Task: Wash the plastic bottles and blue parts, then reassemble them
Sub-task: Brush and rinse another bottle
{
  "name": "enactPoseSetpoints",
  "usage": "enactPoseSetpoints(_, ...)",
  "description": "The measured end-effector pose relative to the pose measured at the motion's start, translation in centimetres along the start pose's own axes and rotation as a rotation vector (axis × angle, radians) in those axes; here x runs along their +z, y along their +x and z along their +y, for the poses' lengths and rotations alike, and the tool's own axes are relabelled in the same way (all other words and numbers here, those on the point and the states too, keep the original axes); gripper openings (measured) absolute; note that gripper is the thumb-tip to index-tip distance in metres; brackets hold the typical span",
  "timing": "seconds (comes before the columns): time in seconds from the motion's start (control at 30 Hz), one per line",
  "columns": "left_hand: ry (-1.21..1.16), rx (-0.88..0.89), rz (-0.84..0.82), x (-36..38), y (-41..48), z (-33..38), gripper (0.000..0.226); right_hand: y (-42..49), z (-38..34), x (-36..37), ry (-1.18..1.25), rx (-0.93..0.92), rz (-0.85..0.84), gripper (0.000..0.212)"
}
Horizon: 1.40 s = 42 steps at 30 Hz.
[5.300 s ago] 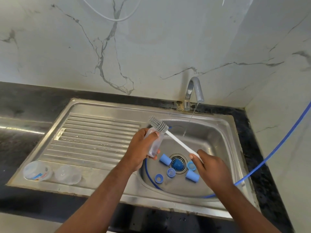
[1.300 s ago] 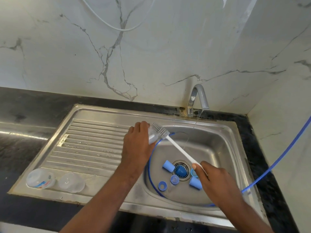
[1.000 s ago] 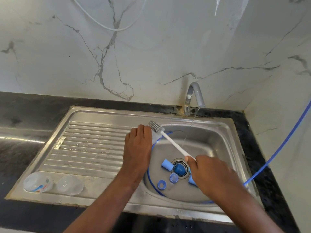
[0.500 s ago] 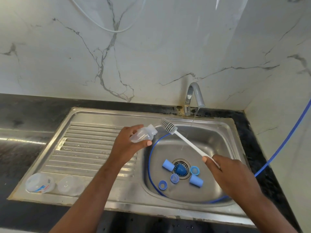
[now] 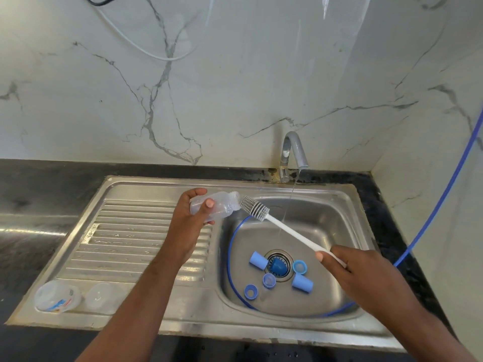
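Head view: steel sink [image 5: 146, 182] in a black counter [image 5: 39, 194], marble walls [image 5: 235, 87] cornering right. Left hand [image 5: 187, 218] grips the bottle [image 5: 222, 203] over the basin's edge; right hand [image 5: 360, 273] grips the brush [image 5: 282, 227]; blue parts [image 5: 302, 282] lie round the drain [image 5: 277, 254].

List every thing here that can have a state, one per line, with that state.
tap, running in a thin stream
bottle, uncapped, on its side, gripped by the left hand
brush, head outside the bottle at its mouth, handle held by the right hand
blue parts, loose and unassembled on the sink floor
two clear containers, resting on the drainboard, untouched
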<state>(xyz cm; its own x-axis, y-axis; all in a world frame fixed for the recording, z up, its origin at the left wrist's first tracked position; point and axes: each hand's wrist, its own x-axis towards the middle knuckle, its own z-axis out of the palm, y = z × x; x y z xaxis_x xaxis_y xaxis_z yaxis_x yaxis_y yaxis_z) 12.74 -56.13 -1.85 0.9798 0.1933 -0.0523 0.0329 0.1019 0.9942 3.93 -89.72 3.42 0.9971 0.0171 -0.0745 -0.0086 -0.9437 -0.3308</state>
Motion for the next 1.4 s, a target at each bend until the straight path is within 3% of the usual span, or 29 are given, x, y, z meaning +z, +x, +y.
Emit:
enactPoseSetpoints(0.17,0.11,0.044,-0.111,-0.1,-0.1,0.2,0.045,-0.1,0.3,-0.9,-0.164,-0.081,0.011,0.049)
enactPoseSetpoints(0.37,0.441,0.035,-0.353,0.1,0.3,2.2,0.059,0.9,0.6,-0.8,-0.467,-0.226,0.046,0.052)
enactPoseSetpoints(0.5,0.283,-0.037,-0.313,1.2,0.3,3.1,0.057,1.6,0.9,0.3,-0.401,-0.235,0.058,0.061)
enactPoseSetpoints(0.67,0.071,-0.065,-0.149,3.2,1.2,4.2,0.039,2.0,1.0,1.0,-0.119,-0.175,-0.035,0.058)
enactPoseSetpoints(0.77,-0.06,-0.059,-0.033,4.1,1.4,4.0,0.049,1.9,0.3,1.3,0.25,-0.101,-0.227,0.058)
enactPoseSetpoints(0.87,-0.125,-0.058,-0.055,4.5,1.2,3.6,0.046,1.3,-0.8,0.6,0.674,0.088,-0.545,0.059)
enactPoseSetpoints(0.93,-0.273,-0.081,-0.099,4.5,1.2,3.4,0.059,0.8,-1.2,0.3,0.834,0.165,-0.731,0.065)
enactPoseSetpoints(1.03,-0.48,-0.121,-0.172,3.9,1.8,3.0,0.087,0.3,-2.0,0.4,0.94,0.205,-0.773,0.065)
enactPoseSetpoints(1.1,-0.547,-0.169,-0.177,3.9,2.2,2.5,0.087,0.2,-3.2,0.9,0.96,0.266,-0.694,0.059)
enactPoseSetpoints(1.17,-0.56,-0.274,-0.13,4.2,2.2,2.5,0.068,0.0,-4.2,1.9,0.752,0.278,-0.462,0.054)
enactPoseSetpoints(1.27,-0.542,-0.463,-0.083,4.6,2.5,2.3,0.054,-0.9,-5.7,2.5,-0.094,0.13,-0.156,0.049)
enactPoseSetpoints(1.33,-0.571,-0.524,-0.068,5.3,2.7,2.2,0.069,-1.5,-6.9,2.7,-0.371,0.09,-0.134,0.046)
enactPoseSetpoints(1.4,-0.576,-0.522,-0.088,6.3,2.9,2.1,0.074,-1.7,-8.3,3.0,-0.419,0.121,-0.217,0.045)
